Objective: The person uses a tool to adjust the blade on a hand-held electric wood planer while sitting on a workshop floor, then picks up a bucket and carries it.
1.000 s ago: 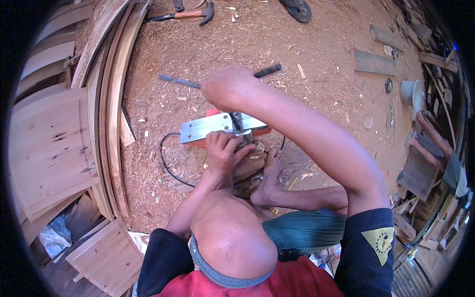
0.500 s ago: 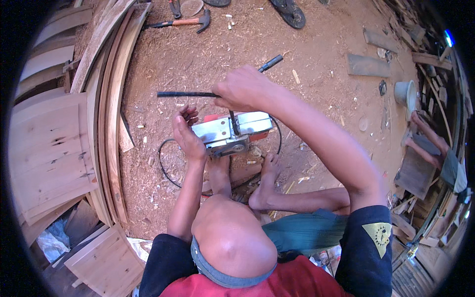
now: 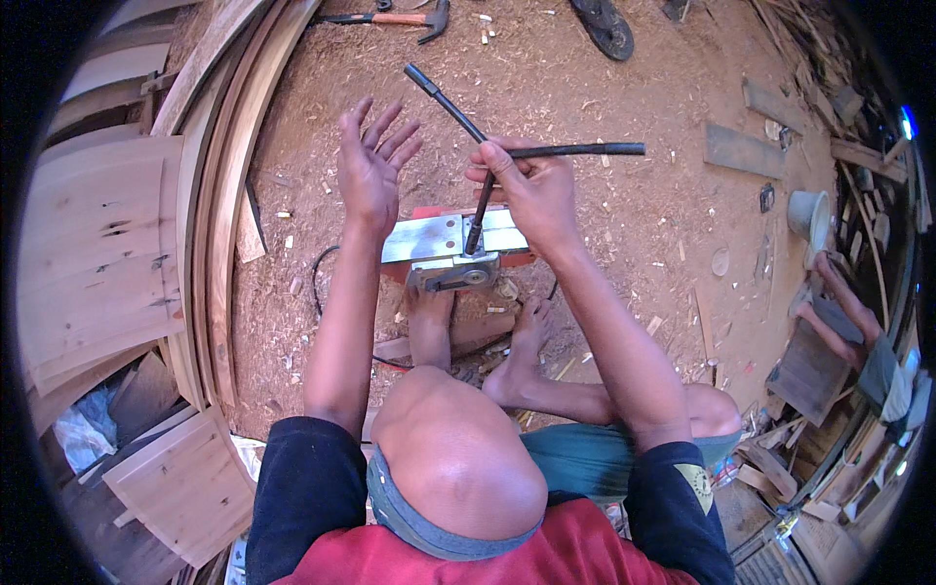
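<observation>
My right hand (image 3: pixel 538 200) grips a black three-armed socket wrench (image 3: pixel 585 151) close to its hub. One arm points up and left, another to the right, and the third slants down to the middle of an electric planer (image 3: pixel 421 240). The planer lies sole up on the ground by my bare feet, its metal plates bright and its red body partly showing beneath. That lower wrench tip meets the slot between the two plates; what it sits on is hidden. Left of the wrench, my left hand (image 3: pixel 372 174) is raised, palm up, fingers spread, holding nothing.
A black cord (image 3: pixel 318 278) runs beside the planer. Long boards (image 3: pixel 216 214) and wooden panels (image 3: pixel 107 244) line the left. A hammer (image 3: pixel 429 19) and a sandal (image 3: pixel 604 27) lie beyond. At right are flat boards (image 3: pixel 741 149), a bucket (image 3: pixel 807 214) and another person's legs (image 3: pixel 843 292).
The wrench has turned, so its free arms now point up-left and right. My left hand has lifted off from beside the planer and spread its fingers. My right hand has shifted right.
</observation>
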Available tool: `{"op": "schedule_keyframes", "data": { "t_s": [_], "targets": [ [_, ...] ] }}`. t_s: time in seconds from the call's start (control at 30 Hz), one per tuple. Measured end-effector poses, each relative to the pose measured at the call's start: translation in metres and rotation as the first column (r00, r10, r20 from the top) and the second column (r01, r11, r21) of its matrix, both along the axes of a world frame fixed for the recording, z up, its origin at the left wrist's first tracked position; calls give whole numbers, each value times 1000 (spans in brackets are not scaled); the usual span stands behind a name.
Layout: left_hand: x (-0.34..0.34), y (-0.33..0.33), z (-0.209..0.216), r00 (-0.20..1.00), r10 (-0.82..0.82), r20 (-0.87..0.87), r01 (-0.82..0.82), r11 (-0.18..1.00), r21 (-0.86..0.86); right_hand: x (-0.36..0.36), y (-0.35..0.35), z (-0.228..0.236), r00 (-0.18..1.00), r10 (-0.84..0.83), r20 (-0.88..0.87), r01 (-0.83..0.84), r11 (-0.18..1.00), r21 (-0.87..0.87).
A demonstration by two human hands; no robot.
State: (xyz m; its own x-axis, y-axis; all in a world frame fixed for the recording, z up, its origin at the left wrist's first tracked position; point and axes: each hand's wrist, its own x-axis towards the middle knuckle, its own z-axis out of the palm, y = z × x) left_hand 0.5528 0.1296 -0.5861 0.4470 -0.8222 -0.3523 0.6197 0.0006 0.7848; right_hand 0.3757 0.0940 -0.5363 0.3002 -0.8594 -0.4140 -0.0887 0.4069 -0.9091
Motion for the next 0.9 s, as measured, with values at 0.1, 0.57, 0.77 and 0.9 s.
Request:
{"op": "schedule_keyframes", "data": {
  "t_s": [0.1,0.57,0.77,0.9],
  "targets": [
    [1,-17,-7,999,-25,21,24,998,65,-1,9,-19,998,-17,-53,10,991,-132],
    [-7,-39,-22,992,-51,111,44,997,64,3,31,-26,963,-109,-246,20,941,-338],
    [-3,-33,-22,996,1,86,-8,997,81,-15,13,2,957,15,-291,-137,906,-401],
    [-5,-34,-22,997,70,-14,-69,996,63,-37,-19,83,937,42,-347,-224,835,-503]
  ]
}}
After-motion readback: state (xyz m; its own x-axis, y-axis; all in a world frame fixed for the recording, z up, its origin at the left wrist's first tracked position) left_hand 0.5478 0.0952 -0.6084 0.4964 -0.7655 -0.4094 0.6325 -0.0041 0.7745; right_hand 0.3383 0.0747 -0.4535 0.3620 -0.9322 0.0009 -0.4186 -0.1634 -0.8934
